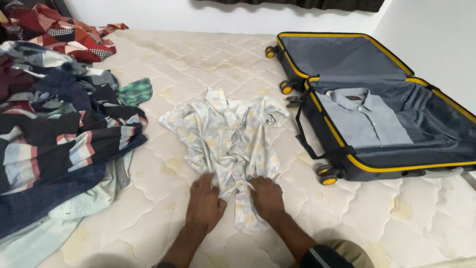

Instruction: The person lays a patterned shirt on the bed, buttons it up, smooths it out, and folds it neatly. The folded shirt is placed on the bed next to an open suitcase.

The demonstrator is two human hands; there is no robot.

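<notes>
A bare quilted mattress (188, 64), cream with faint yellowish stains, is seen filling most of the view. It is bounded at the top by a plain white wall (208, 15), and a second white wall (436, 44) is met at the right. The lower edge of a dark curtain (307, 4) is seen hanging along the top of the far wall. The room is lit evenly and softly, and only faint shadows are cast on the mattress surface.
</notes>
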